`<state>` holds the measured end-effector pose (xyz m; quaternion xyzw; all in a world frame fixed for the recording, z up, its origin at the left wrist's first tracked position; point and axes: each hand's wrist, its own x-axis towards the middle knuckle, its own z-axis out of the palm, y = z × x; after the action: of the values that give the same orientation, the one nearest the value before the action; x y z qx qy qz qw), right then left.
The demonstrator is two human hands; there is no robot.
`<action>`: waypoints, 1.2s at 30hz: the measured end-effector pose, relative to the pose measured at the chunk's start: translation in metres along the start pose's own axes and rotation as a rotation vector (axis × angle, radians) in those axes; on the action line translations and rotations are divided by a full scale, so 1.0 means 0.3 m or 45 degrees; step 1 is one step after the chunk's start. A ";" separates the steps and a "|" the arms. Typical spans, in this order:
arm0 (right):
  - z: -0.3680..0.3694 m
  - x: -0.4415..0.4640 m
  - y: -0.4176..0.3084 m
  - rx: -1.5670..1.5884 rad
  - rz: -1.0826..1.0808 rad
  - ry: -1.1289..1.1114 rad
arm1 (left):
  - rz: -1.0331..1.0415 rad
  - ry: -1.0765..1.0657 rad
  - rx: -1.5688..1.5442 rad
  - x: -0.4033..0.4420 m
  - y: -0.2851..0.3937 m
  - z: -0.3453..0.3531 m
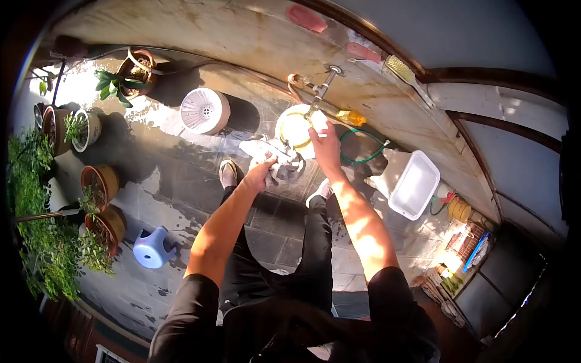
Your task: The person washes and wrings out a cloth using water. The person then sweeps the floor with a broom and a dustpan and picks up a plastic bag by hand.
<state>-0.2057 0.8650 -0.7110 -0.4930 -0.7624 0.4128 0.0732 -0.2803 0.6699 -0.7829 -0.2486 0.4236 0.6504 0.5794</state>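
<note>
Working close over the bucket (279, 128), with the tap (330, 80) reaching out above its far right side. Clasped in the left hand (259, 174): the cloth (287, 164), greyish white and bunched, just on the near left side of the bucket. At the bucket's right side, the right hand (327, 148), with fingers loosely bent toward the rim; cannot tell whether gripping, touching or only hovering there. Hard to make out, in the glare, any flow into the bucket.

To manage the cloth well, gather its loose end into the left palm and bring it fully over the bucket, to catch drips inside rather than beside it. Steady the bucket with the right hand, pressing down rather than pulling sideways, to lessen any chance of tipping. When squeezing, bring both hands together above the bucket and twist evenly; then shake open and refold to get at the inner creases. Mind the metal of the tap when lifting, probably the likeliest thing to knock knuckles on.

Avoid sweeping an elbow or the wet cloth toward the bottle (351, 118), just right of the bucket, or stepping into the green hose (345, 158), looped nearby on the same side. Leave the tub (416, 184), farther right of the bucket, undisturbed.
</note>
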 end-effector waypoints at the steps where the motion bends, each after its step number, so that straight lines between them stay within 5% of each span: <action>1: 0.007 0.086 -0.054 -0.032 -0.021 -0.035 | 0.005 0.025 -0.002 0.059 -0.010 0.011; 6: 0.035 0.256 -0.060 -0.382 -0.116 -0.299 | 0.173 0.224 -0.152 0.267 -0.133 0.091; 14: -0.007 0.283 0.009 -0.361 -0.291 -0.757 | 0.157 0.324 -0.185 0.478 -0.167 0.045; 17: 0.002 0.281 0.120 -0.047 -0.383 -0.667 | 0.202 0.384 -0.161 0.546 -0.166 0.035; 19: -0.055 0.369 0.319 0.642 0.050 -0.273 | 0.266 0.214 -0.131 0.579 -0.123 0.178; 21: 0.098 0.417 0.691 0.241 0.291 -0.073 | 0.210 0.238 -0.084 0.547 -0.068 0.222; 23: 0.287 0.316 0.878 -0.228 0.759 -0.210 | 0.170 0.240 0.027 0.546 -0.079 0.121; 27: 0.441 0.313 1.010 0.119 0.797 -0.029 | 0.100 0.291 0.154 0.561 -0.035 0.169; 29: 0.405 0.315 0.878 0.471 0.992 -0.322 | 0.145 0.247 0.176 0.569 -0.027 0.140; 31: 0.418 0.311 0.871 0.639 0.946 -0.433 | 0.062 0.247 0.248 0.548 0.006 0.155; 32: 0.462 0.348 0.920 0.188 0.799 -0.264 | 0.068 0.241 0.241 0.557 0.008 0.162; 33: 0.498 0.344 0.912 0.227 0.762 -0.037 | 0.036 0.288 0.234 0.570 0.001 0.125; 36: 0.387 0.358 0.685 0.575 0.417 -0.086 | 0.023 0.315 0.212 0.553 0.011 0.143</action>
<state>-0.1779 0.9231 -0.9622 -0.5670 -0.5631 0.5947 0.0881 -0.3104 0.7962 -0.8950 -0.2743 0.5465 0.5826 0.5354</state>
